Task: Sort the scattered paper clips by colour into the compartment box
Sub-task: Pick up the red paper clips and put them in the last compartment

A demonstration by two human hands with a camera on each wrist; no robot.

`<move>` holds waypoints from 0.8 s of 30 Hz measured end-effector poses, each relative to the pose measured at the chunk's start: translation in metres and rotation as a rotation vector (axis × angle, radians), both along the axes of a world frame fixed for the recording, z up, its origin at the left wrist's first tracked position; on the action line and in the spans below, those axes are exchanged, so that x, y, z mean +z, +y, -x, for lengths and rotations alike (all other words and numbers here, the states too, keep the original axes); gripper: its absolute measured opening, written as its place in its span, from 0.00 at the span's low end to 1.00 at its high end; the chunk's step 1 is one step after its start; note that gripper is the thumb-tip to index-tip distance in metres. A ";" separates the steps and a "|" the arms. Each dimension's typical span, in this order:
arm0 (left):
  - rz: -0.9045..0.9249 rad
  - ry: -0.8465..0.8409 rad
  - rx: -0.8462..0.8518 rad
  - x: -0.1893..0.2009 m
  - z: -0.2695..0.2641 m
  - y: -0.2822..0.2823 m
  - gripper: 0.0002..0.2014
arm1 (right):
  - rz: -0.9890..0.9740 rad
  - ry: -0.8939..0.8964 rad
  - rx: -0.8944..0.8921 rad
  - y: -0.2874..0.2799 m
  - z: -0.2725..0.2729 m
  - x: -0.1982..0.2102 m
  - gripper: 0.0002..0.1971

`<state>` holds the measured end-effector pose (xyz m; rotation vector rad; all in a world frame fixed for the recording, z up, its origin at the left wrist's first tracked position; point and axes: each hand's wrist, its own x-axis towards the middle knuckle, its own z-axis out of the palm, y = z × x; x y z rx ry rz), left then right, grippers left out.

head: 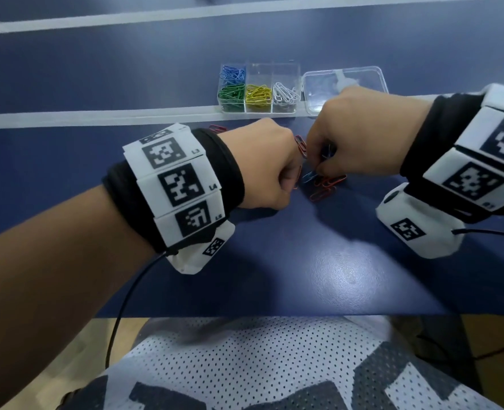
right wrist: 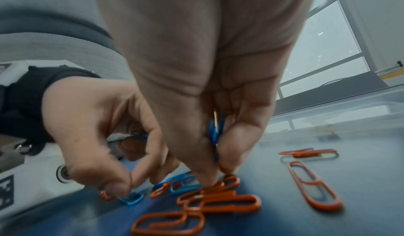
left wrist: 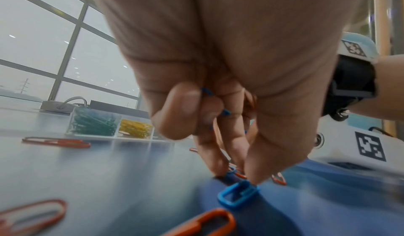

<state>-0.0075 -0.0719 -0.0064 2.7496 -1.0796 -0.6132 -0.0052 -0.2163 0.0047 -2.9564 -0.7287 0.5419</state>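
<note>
— At the table's middle, what are the two hands doing?

— Both are down over the loose pile of paper clips [head: 323, 184] on the blue table [head: 318, 276]. The left hand [head: 262, 164] has its fingers curled, with blue clips [left wrist: 225, 112] tucked against the palm, and its fingertips [left wrist: 255, 179] come down on a blue clip on the table [left wrist: 237, 195].

— And the right?

— The right hand [head: 360, 140] is curled too. The right wrist view shows blue clips [right wrist: 215, 129] pinched between thumb and fingers, and its fingertips [right wrist: 207, 179] touch the orange-red clips [right wrist: 218, 200] heaped just below.

— Where do the remaining clips lie around those fingers?

— Mostly orange-red ones, at about five o'clock from the right fingertips in the head view, with a light blue one [head: 308, 176] between the two hands. Another red clip [head: 301, 145] sits at twelve o'clock from the gap between the hands.

— And the compartment box?

— The compartment box [head: 259, 109] stands at eleven o'clock from the hands, well apart from the pile: blue and green in its left cells, yellow in the near middle, white in the near right. Its clear lid [head: 372, 78] lies open at three o'clock of it.
</note>
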 end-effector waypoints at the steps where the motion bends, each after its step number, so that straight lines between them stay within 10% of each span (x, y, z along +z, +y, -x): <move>1: 0.011 -0.014 0.010 0.001 0.000 0.001 0.03 | -0.004 -0.003 -0.004 0.000 0.000 0.000 0.05; 13: -0.020 0.004 0.035 0.000 -0.001 0.002 0.11 | -0.078 0.099 -0.134 0.001 -0.004 0.009 0.19; 24: 0.005 -0.044 0.043 0.005 0.002 0.008 0.07 | -0.172 0.221 -0.298 0.016 -0.011 0.008 0.07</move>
